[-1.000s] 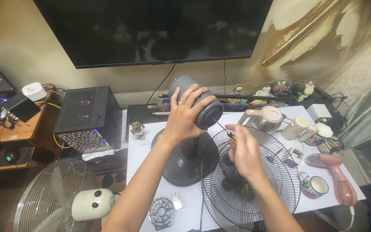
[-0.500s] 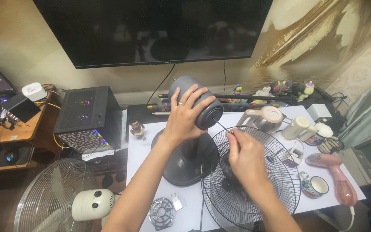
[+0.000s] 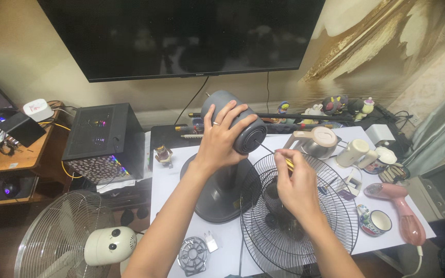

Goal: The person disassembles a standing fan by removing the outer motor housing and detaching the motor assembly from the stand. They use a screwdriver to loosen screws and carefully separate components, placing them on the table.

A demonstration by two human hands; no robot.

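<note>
The left hand clamps the grey fan motor on its stand at the tabletop's twelve o'clock; the right hand pinches a screwdriver into its face — a slanted tip could slip out, probably chewing the screw.

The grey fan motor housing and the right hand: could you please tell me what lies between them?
In the head view, only the thin metal shaft of a screwdriver spans the gap from the right hand to the grey motor housing, which the left hand grips.
</note>
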